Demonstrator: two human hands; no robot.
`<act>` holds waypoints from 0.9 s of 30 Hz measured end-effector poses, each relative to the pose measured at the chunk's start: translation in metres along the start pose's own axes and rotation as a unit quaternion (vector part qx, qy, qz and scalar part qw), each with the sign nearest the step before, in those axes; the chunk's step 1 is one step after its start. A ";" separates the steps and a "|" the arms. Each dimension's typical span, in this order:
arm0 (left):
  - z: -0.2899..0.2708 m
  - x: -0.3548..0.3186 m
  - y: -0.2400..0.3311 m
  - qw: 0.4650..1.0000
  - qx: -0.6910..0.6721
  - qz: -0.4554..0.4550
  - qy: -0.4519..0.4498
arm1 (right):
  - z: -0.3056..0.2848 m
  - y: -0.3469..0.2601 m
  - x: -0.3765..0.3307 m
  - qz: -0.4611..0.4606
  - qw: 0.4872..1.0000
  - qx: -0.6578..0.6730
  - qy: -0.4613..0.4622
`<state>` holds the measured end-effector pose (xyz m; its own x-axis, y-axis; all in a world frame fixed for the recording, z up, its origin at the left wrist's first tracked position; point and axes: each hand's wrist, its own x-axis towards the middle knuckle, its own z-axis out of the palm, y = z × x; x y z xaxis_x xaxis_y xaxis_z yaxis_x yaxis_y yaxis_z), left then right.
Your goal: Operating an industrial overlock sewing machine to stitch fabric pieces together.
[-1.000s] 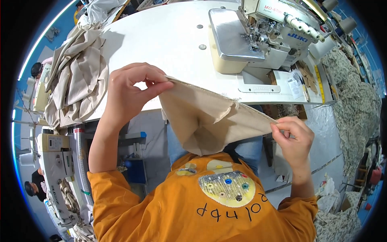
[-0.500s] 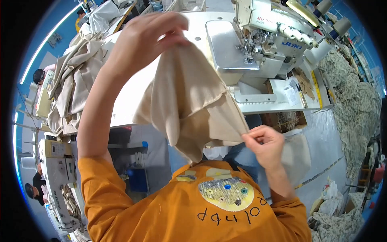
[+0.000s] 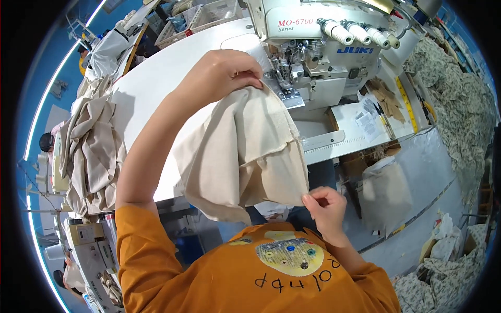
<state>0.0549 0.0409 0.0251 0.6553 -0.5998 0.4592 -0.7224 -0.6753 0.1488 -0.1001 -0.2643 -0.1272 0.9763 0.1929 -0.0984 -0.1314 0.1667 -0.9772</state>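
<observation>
A piece of beige fabric (image 3: 219, 151) with a sewn seam hangs between my two hands in front of the white sewing table (image 3: 151, 88). My left hand (image 3: 227, 73) pinches its upper edge, close to the needle and presser-foot area of a white overlock sewing machine (image 3: 329, 47). Lower down, my right hand (image 3: 327, 208) pinches the bottom right corner between thumb and fingers. The edge between both hands runs fairly straight. Its lower left part droops in loose folds over the table's front edge.
Crumpled beige fabric (image 3: 91, 141) is heaped at the table's left end. Scissors (image 3: 385, 121), a white label sheet (image 3: 368, 122) and a yellow measuring tape (image 3: 406, 104) lie right of the machine. Patterned cloth (image 3: 449, 99) is piled at far right. Plastic baskets (image 3: 214, 15) stand behind.
My left hand has moved with the fabric toward the machine's needle area. My right hand has come slightly lower and left, still pinching the corner. The view has shifted closer to the machine.
</observation>
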 end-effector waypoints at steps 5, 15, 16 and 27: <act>-0.038 0.003 0.005 0.989 -0.080 -0.061 -0.110 | -0.005 -0.032 -0.011 -0.146 0.988 -0.050 -0.029; -0.278 -0.093 0.063 0.909 0.204 -0.345 -0.115 | 0.134 -0.088 0.046 -0.414 0.883 -0.049 -0.215; -0.307 -0.107 0.051 0.876 0.237 -0.413 -0.073 | 0.186 -0.089 0.051 -0.398 0.878 0.028 -0.266; -0.269 -0.036 -0.029 0.736 0.649 -0.168 -0.094 | 0.330 -0.119 0.064 -0.217 0.933 0.219 -0.185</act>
<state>-0.0076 0.1977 0.2399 0.8559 -0.2713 0.4402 0.2274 -0.5671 -0.7916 -0.0790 0.0478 0.0445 0.8376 0.3229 0.4406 0.1262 0.6704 -0.7311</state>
